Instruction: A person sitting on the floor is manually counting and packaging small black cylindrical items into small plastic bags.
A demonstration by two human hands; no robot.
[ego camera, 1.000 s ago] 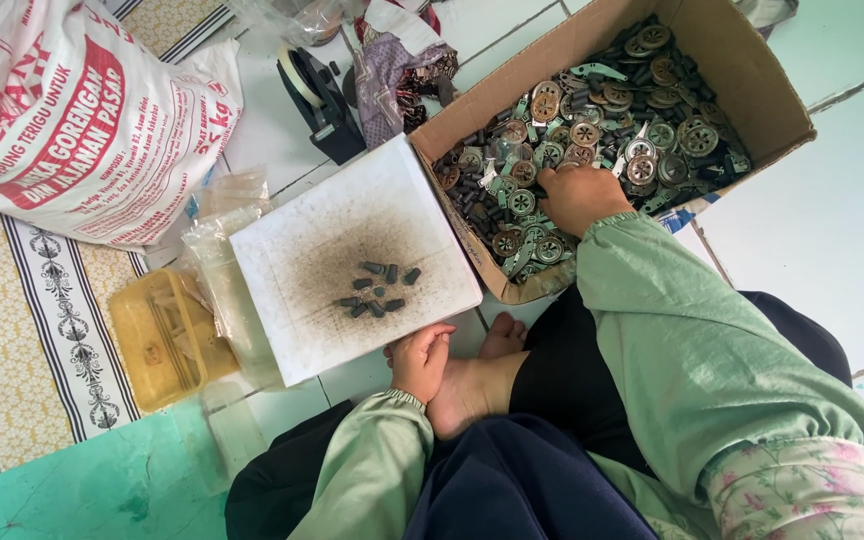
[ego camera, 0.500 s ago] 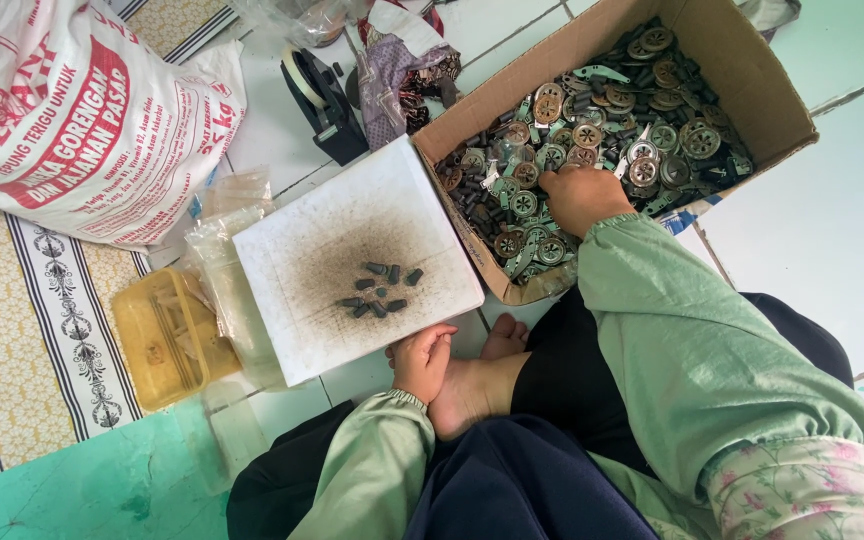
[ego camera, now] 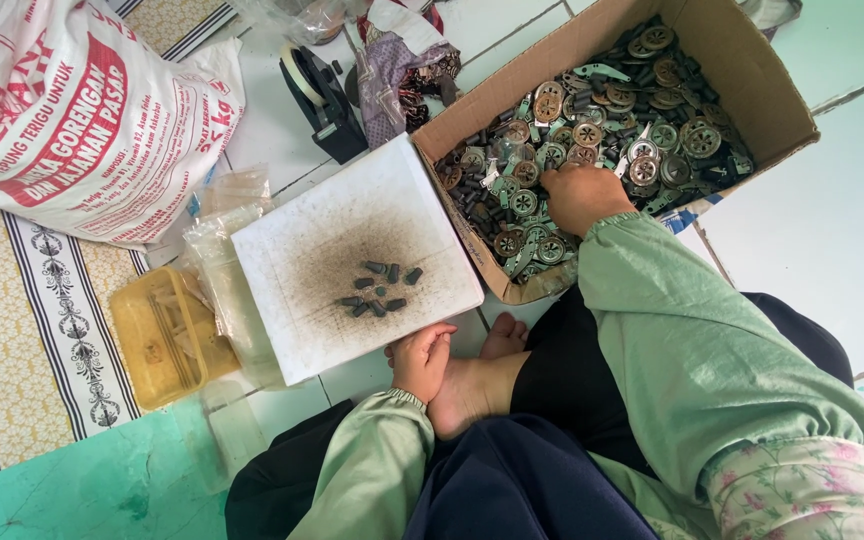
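Observation:
My right hand (ego camera: pixel 580 195) reaches into an open cardboard box (ego camera: pixel 752 90) and rests, fingers down, on a heap of small round wheel-like parts and dark pieces (ego camera: pixel 592 130); whether it grips one is hidden. My left hand (ego camera: pixel 422 360) lies curled by my bare foot (ego camera: pixel 477 380), at the near edge of a white square board (ego camera: pixel 352 255). Several small dark cylindrical pieces (ego camera: pixel 380 288) lie on the board's sooty middle. Both sleeves are light green.
A large printed white sack (ego camera: pixel 82 110) lies at the upper left. A yellow plastic container (ego camera: pixel 167 345) and clear plastic bags (ego camera: pixel 222 250) sit left of the board. A black tape dispenser (ego camera: pixel 317 95) and a patterned cloth (ego camera: pixel 402 65) are behind it. The floor is white tile.

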